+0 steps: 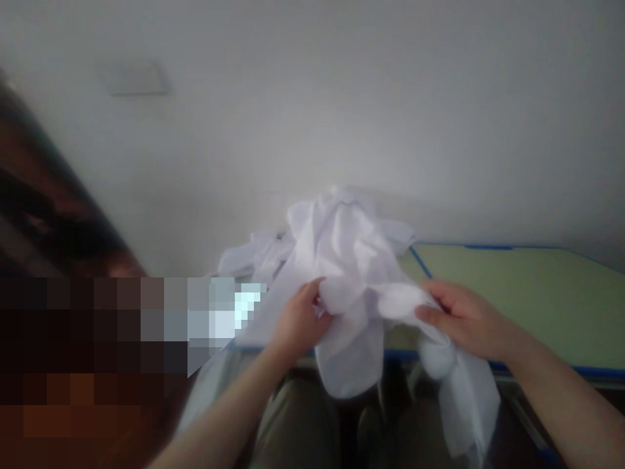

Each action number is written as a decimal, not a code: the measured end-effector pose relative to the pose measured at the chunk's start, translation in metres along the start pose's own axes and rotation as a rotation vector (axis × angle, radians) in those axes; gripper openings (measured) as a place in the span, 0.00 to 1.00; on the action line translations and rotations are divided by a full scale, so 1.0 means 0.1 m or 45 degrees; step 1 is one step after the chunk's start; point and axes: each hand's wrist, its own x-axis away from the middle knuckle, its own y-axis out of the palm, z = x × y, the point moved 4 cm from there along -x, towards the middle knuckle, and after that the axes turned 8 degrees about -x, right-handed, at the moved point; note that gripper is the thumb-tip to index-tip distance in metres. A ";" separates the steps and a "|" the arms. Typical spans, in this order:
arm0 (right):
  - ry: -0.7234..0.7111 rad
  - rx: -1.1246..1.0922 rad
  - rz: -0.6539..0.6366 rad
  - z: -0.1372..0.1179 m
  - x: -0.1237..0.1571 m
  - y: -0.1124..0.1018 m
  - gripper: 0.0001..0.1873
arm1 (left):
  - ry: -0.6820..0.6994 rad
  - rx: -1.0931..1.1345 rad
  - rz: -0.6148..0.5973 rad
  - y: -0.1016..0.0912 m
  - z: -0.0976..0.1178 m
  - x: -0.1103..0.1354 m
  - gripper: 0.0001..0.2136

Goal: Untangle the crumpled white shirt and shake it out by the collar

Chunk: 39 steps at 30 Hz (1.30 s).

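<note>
A heap of thin white cloth (349, 244), creased and bunched, lies on the table in front of me; its exact kind I cannot make out. My left hand (303, 318) is closed on a fold near the middle of the front edge. Further right, my right hand (461, 316) pinches a stretch of the same cloth between thumb and fingers. One rounded flap hangs over the table's front edge between my hands. Another length dangles below my right hand towards my lap. Slight blur hides the fingertips of my left hand.
The green table top (532, 293) with blue edging extends to the right. A pale wall (371, 98) rises directly behind it, with a flat white plate (131, 77) at upper left. A dark-brown area and a pixelated patch fill the left side. My knees are under the table.
</note>
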 end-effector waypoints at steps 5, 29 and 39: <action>0.008 0.256 -0.009 -0.14 -0.03 0.29 0.14 | -0.055 0.099 0.198 -0.12 0.02 -0.19 0.12; 0.260 0.499 -0.054 0.20 0.56 0.58 0.07 | -0.120 -0.828 -0.614 -1.02 -0.28 0.93 0.31; 0.088 0.188 0.056 0.14 0.89 1.33 0.14 | 0.169 -0.249 -1.124 -0.46 0.47 1.30 0.23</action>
